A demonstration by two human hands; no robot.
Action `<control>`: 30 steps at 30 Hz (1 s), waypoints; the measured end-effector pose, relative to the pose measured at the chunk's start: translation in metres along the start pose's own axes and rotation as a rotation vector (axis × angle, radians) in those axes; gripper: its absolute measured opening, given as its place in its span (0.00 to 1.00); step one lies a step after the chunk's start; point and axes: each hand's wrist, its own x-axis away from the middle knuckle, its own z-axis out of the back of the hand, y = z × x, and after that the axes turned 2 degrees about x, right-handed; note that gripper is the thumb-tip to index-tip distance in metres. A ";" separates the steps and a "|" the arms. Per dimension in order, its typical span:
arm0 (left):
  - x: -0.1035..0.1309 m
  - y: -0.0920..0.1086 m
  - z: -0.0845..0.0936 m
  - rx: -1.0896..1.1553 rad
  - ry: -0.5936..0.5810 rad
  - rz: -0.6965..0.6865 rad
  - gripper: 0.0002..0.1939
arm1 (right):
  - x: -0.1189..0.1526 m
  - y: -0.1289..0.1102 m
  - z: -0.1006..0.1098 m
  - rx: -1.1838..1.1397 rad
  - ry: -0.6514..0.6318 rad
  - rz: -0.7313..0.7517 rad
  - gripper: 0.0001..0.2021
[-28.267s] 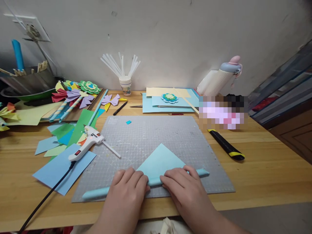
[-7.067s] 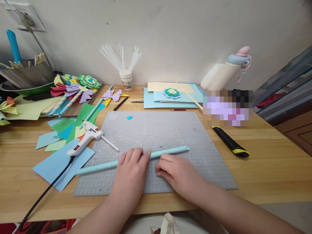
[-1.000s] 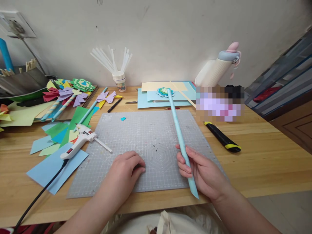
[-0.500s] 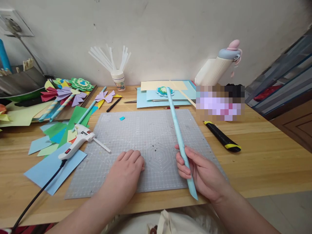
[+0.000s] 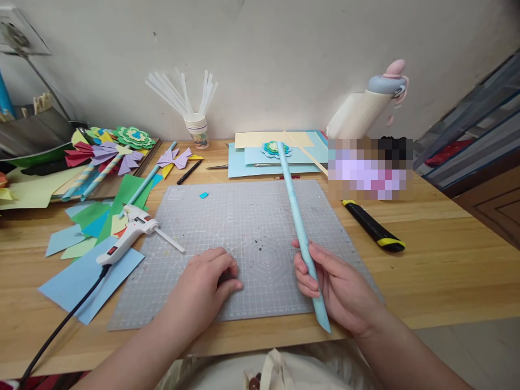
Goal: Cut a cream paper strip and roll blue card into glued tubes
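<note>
My right hand [image 5: 337,287] is closed around the lower part of a light blue rolled paper tube [image 5: 298,216], which slants up and away from me. At its far end sits a layered paper flower [image 5: 270,147] in blue, green and cream. My left hand [image 5: 209,281] rests on the grey cutting mat [image 5: 219,216], holding nothing, its fingers loosely bent and the thumb apart from them. To its left lies a white hot glue gun [image 5: 132,230] with a glue stick poking out of the back. A small blue paper scrap [image 5: 203,195] lies on the mat.
Coloured paper sheets [image 5: 93,281] lie under the glue gun. Finished paper flowers [image 5: 132,138] are heaped at the back left. A paper cup [image 5: 197,130] holds white sticks. At the right are a black and yellow cutter [image 5: 374,227] and a leaning bottle [image 5: 365,114].
My left hand has turned and loosened, so its thumb now shows apart from the fingers. The right hand keeps the paper tube in almost the same place. The view has shifted slightly.
</note>
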 end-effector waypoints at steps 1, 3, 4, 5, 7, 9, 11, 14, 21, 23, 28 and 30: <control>-0.002 0.000 -0.001 -0.010 0.010 0.006 0.06 | 0.000 0.000 0.000 0.001 0.003 -0.004 0.09; -0.004 0.003 -0.002 -0.044 0.021 0.007 0.07 | 0.000 0.000 0.000 0.003 0.011 -0.010 0.09; -0.005 0.004 -0.003 -0.063 0.024 0.007 0.07 | 0.000 0.000 -0.001 0.005 0.016 -0.010 0.10; -0.006 0.006 -0.003 -0.082 0.022 0.009 0.07 | 0.000 0.000 -0.001 0.008 0.021 -0.011 0.10; -0.007 0.009 -0.004 -0.124 0.033 0.024 0.07 | 0.001 0.001 -0.001 0.011 0.027 -0.012 0.10; -0.009 0.009 -0.005 -0.137 0.062 0.050 0.07 | 0.001 0.001 -0.001 0.012 0.026 -0.014 0.10; -0.010 0.007 -0.004 -0.109 0.076 0.065 0.05 | 0.001 0.000 -0.001 0.013 0.024 -0.012 0.09; -0.008 -0.001 -0.002 0.007 0.038 0.006 0.02 | 0.000 0.000 -0.002 0.011 0.021 -0.015 0.10; 0.006 -0.007 -0.004 0.015 0.035 -0.130 0.08 | -0.001 0.000 -0.003 0.026 0.018 -0.008 0.09; 0.006 -0.005 -0.005 0.002 0.028 -0.124 0.09 | -0.001 0.000 -0.003 0.032 0.020 -0.009 0.09; 0.006 -0.007 -0.003 0.057 0.022 -0.082 0.05 | 0.000 -0.001 -0.004 0.036 0.025 -0.014 0.09; 0.007 -0.009 -0.003 0.065 0.031 -0.101 0.05 | 0.000 -0.001 -0.004 0.036 0.025 -0.013 0.09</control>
